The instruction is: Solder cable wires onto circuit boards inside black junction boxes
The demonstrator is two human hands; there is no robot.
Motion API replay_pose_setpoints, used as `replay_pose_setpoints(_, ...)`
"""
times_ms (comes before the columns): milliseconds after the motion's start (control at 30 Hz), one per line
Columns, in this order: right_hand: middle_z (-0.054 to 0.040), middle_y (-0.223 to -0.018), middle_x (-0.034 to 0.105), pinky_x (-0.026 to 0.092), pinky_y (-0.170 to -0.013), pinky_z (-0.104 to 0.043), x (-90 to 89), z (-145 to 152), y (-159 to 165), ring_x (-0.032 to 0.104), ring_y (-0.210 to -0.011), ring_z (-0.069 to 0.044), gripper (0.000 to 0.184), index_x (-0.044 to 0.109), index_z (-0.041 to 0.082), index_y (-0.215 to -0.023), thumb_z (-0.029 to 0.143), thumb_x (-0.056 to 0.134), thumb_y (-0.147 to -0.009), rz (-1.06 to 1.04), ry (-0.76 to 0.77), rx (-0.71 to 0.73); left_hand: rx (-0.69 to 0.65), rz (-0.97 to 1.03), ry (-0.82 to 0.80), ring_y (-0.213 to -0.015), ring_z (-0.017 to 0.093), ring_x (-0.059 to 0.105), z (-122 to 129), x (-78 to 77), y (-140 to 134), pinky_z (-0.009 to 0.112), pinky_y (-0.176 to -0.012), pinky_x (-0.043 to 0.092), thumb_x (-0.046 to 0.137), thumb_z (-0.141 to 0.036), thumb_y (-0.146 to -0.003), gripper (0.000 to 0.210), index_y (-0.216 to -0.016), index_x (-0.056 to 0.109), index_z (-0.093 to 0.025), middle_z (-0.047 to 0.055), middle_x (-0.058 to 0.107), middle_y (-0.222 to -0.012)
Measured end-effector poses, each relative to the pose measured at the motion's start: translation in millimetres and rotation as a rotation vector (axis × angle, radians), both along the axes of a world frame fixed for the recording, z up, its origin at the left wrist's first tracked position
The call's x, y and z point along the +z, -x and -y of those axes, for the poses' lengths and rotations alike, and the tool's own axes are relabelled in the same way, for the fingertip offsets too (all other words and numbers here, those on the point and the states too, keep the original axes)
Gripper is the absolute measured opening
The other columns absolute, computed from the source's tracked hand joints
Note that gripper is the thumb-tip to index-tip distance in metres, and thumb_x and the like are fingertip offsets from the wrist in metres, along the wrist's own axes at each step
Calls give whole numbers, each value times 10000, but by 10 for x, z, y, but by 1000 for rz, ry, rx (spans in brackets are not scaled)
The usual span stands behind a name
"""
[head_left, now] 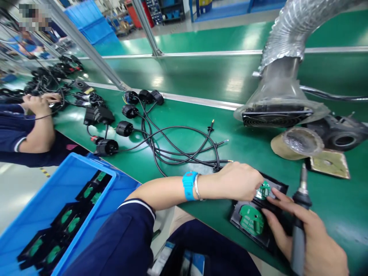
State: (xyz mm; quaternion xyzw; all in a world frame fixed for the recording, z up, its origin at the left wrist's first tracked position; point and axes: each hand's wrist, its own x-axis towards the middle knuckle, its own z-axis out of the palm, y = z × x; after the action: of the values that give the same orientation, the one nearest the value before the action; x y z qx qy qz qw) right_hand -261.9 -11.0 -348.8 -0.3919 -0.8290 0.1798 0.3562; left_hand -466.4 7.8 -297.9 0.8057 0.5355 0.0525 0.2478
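My right hand (pixel 312 234) holds a grey-handled soldering iron (pixel 299 237) across its fingers, its tip pointing up and away from the work. The thumb and fingertips of that hand rest at two round green circuit boards. The nearer circuit board (pixel 251 220) lies in a black square housing (pixel 235 218); the farther circuit board (pixel 263 189) sits in another black housing. Over the farther board my left hand (pixel 240 180) is closed in a pinch, and what it grips is hidden. Black cables (pixel 184 155) with round black plugs (pixel 125 128) run toward the left hand.
A blue bin (pixel 115 180) of housings with green boards stands at left. A fume extractor hood (pixel 280 92) hangs at right, above a tape roll (pixel 296 143) and a sponge tray (pixel 330 164). Far left, a co-worker's hands (pixel 40 103) handle black cables. A metal post (pixel 89 46) rises from the bench.
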Motion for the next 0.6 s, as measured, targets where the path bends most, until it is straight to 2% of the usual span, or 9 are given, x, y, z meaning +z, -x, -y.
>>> replay_pose_setpoints(100,-43,-1098,668,473,-718,-312,37,-9,40,639,-836,-186,401,546,208,-1196,390,625,-847,62,-111,37,17,66,-7,-920,205,645,28,141,182,301,-704,500,520,-348,-892,236,-1010,683,-224,42,652,-1057)
replay_pose_setpoints(167,-42,-1088,670,484,-719,-297,47,-34,26,651,-819,-171,429,521,202,-1235,394,611,-863,52,-119,72,95,77,-89,-1025,176,609,13,222,432,282,-831,488,501,-267,-905,274,-1139,638,-224,42,605,-1174)
replay_pose_setpoints(267,-34,-1078,675,497,-733,-301,45,-64,-1,668,-807,-164,469,492,211,-1297,399,595,-880,59,-83,82,118,-42,-211,-1118,183,548,-57,218,895,314,-978,408,497,-54,-817,372,-1139,632,-180,63,596,-1214)
replay_pose_setpoints(300,-31,-1071,678,498,-737,-302,41,-68,-9,671,-814,-164,472,492,215,-1305,399,596,-882,65,-69,69,68,-71,-217,-1156,198,523,-81,182,1035,345,-1014,376,534,-46,-792,383,-1133,635,-187,63,592,-1236)
replay_pose_setpoints(400,-19,-1033,685,494,-736,-297,28,-65,-22,673,-820,-160,465,506,223,-1297,394,609,-877,61,-61,43,-55,-19,-239,-1206,208,507,-112,58,1339,418,-1087,291,611,-169,-831,149,-960,671,-215,20,664,-1121)
replay_pose_setpoints(433,-18,-1037,683,492,-728,-299,22,-61,-25,671,-818,-161,461,507,226,-1292,394,611,-876,58,-64,38,-17,25,-287,-1187,196,529,-107,43,1413,423,-1091,293,593,-211,-863,90,-920,663,-211,13,680,-1068)
replay_pose_setpoints(500,-19,-1062,676,487,-708,-305,5,-49,-33,665,-822,-167,454,507,231,-1285,398,608,-876,53,-69,28,209,133,-484,-1061,155,603,-83,107,1558,378,-1016,397,513,-253,-924,125,-931,625,-198,22,686,-994)
replay_pose_setpoints(567,-20,-1098,665,482,-709,-308,-27,-41,-51,658,-836,-172,448,513,234,-1275,407,608,-872,53,-70,17,495,203,-758,-840,98,635,-46,313,1728,261,-791,496,347,-294,-996,261,-956,580,-184,12,662,-861)
replay_pose_setpoints(600,-19,-1111,660,480,-725,-307,-49,-42,-63,656,-846,-173,454,513,233,-1276,413,609,-870,51,-64,18,585,176,-894,-730,65,611,-19,462,1816,203,-674,478,220,-317,-1023,384,-932,565,-174,-17,620,-749)
